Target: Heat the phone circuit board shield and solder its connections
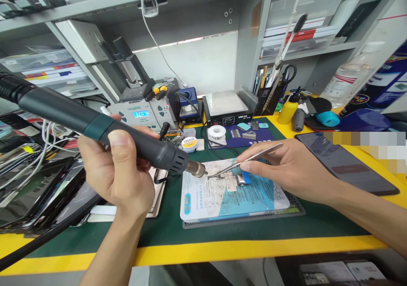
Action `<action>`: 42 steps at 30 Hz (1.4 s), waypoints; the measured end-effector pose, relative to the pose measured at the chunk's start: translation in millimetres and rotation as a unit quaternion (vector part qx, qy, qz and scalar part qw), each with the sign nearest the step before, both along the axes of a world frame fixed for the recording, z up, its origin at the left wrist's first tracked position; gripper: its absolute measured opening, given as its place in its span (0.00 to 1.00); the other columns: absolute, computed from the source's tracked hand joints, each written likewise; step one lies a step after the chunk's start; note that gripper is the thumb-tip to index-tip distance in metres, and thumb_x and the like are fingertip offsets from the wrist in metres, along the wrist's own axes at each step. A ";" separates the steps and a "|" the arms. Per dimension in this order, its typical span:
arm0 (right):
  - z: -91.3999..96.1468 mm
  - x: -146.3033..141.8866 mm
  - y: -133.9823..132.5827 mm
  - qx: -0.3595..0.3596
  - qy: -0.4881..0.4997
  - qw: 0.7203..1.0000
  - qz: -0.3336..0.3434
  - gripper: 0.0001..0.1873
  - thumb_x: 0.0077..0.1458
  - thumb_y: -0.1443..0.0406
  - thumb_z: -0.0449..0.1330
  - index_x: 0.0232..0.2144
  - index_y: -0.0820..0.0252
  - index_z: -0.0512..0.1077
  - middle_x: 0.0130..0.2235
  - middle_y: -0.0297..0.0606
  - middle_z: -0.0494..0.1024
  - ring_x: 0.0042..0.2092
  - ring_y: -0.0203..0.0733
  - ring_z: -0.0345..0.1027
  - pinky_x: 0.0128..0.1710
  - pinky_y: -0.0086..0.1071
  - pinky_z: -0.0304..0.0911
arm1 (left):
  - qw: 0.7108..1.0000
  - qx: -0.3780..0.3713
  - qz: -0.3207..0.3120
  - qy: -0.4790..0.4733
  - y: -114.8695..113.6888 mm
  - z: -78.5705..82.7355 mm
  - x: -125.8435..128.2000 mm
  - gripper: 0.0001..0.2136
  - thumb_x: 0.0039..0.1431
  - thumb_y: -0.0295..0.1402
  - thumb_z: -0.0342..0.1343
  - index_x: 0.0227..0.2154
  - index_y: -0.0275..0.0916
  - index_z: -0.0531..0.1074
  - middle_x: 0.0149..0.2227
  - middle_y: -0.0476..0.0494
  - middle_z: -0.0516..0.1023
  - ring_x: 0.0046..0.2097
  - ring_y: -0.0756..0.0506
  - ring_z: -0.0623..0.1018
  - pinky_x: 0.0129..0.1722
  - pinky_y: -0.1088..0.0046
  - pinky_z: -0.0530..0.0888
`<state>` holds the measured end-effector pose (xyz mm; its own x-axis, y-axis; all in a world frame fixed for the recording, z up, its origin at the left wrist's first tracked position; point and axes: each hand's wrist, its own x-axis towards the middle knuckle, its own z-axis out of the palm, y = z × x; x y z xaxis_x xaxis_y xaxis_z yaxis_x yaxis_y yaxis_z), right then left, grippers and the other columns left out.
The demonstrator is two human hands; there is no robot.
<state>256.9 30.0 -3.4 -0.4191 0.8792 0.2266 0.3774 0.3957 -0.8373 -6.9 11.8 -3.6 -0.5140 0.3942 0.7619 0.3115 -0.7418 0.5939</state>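
Currently, the left hand (117, 173) is gripping a hot-air handpiece (149, 148). Apart from it, the right hand (294, 167) is pinching tweezers (266, 151) over the blue-white pad (202, 203).

Pretty open along the front of the green mat (222, 235), between left arm (116, 235) and right arm (362, 207). Boxed in by screens (41, 192) on the left, white reel (216, 137) at the back. Super tight over the board (206, 209) thanks to that heat gun (146, 148) and tweezers (263, 151).

You are facing grey shelving (203, 17) and a white panel (210, 61). A yellow border (254, 249) is edging your green worktop (165, 231).
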 end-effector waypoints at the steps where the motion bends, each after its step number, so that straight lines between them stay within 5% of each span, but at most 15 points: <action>1: 0.2 -0.1 -0.1 0.002 0.000 1.000 -0.003 0.13 0.58 0.52 0.69 0.34 0.53 0.87 0.30 0.36 0.87 0.33 0.47 0.80 0.31 0.37 0.70 | 1.000 0.000 0.001 0.000 -0.2 -0.2 0.1 0.17 0.61 0.45 0.64 0.44 0.40 0.71 0.25 0.55 0.76 0.30 0.45 0.80 0.27 0.69 0.73; 12: -2.7 2.8 3.2 -0.002 0.065 0.997 -0.043 0.11 0.58 0.54 0.70 0.32 0.55 0.85 0.34 0.39 0.86 0.34 0.46 0.79 0.34 0.37 0.73 | 0.999 0.045 0.003 -0.026 5.3 6.0 -17.0 0.19 0.57 0.48 0.68 0.42 0.40 0.73 0.24 0.54 0.75 0.27 0.46 0.77 0.25 0.69 0.72; 18: -4.0 2.5 4.8 -0.026 0.086 0.994 -0.059 0.14 0.58 0.52 0.70 0.31 0.56 0.83 0.40 0.42 0.85 0.36 0.49 0.77 0.30 0.37 0.69 | 0.999 0.013 -0.034 -0.019 -2.9 5.3 -2.3 0.13 0.61 0.44 0.67 0.44 0.44 0.76 0.26 0.48 0.78 0.27 0.43 0.77 0.20 0.67 0.66; 37: -0.9 5.2 3.0 -0.035 0.118 0.992 -0.040 0.12 0.60 0.55 0.69 0.30 0.57 0.82 0.38 0.42 0.82 0.34 0.44 0.73 0.32 0.36 0.67 | 0.998 0.044 -0.032 0.038 -12.4 14.4 12.5 0.11 0.63 0.41 0.64 0.46 0.48 0.76 0.29 0.48 0.78 0.30 0.41 0.80 0.32 0.59 0.76; 42: -2.9 6.4 3.1 -0.034 0.135 0.989 -0.042 0.12 0.58 0.55 0.69 0.31 0.58 0.82 0.40 0.43 0.82 0.39 0.47 0.75 0.33 0.35 0.68 | 0.998 0.049 0.028 0.041 -9.1 17.7 -1.7 0.15 0.62 0.45 0.64 0.47 0.45 0.73 0.27 0.50 0.79 0.26 0.42 0.78 0.19 0.66 0.68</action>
